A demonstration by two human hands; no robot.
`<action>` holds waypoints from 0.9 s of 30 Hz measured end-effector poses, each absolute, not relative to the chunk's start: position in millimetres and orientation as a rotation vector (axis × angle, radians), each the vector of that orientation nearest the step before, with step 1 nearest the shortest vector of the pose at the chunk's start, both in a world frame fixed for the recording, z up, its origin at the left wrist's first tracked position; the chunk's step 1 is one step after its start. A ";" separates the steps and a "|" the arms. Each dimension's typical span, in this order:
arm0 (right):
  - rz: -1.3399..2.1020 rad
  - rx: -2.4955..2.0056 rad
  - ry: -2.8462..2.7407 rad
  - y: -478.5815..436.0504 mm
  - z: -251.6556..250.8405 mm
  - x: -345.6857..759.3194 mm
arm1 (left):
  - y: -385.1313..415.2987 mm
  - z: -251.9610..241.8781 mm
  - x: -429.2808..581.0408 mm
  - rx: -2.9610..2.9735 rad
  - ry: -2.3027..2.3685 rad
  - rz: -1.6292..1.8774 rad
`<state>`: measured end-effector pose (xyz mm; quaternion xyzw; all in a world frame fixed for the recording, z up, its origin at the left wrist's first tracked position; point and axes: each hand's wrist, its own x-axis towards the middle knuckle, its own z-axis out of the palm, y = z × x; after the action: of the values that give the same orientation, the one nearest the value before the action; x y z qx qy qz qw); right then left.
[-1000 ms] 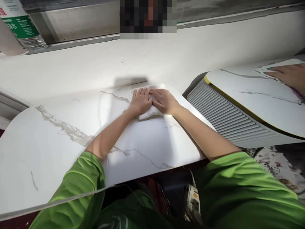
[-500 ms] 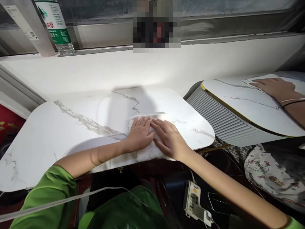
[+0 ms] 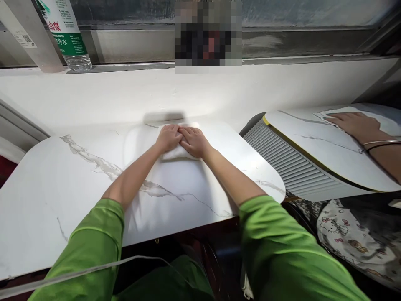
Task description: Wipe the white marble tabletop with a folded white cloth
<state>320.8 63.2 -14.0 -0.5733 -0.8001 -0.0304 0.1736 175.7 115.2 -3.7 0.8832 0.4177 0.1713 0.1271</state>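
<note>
A folded white cloth [image 3: 175, 154] lies on the white marble-patterned tabletop [image 3: 78, 184], close to its far edge by the wall. Both my hands rest on it side by side and touching. My left hand [image 3: 168, 138] has its fingers curled down over the cloth. My right hand [image 3: 194, 142] presses on the cloth with its fingers held together, pointing left. Most of the cloth is hidden under the hands. My arms in green sleeves reach straight across the table.
A water bottle [image 3: 64, 35] with a green label stands on the window ledge at the back left. To the right, another person's hand [image 3: 354, 122] presses a cloth on a second marble-topped table [image 3: 326, 146] with a ribbed grey side.
My hands have pushed the cloth from the table's near edge back to its far edge by the wall. The other person's hand stays on the right table.
</note>
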 end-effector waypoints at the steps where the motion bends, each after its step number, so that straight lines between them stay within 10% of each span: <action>1: -0.084 -1.644 -2.274 77.0 -12.9 317.2 | 128.9 -3.3 173.4 2.557 1.241 0.504; 12: -0.075 -1.642 -2.287 78.7 -14.4 300.4 | 119.4 -0.8 154.3 2.559 1.361 0.427; 27: -0.115 -1.446 -2.322 -130.0 -12.9 230.5 | -87.0 4.0 68.4 2.599 1.236 0.315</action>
<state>230.5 -130.0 -12.9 -0.5176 -0.8308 -0.0410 0.2004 68.4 -87.0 4.0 0.8909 0.4237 0.1079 0.1228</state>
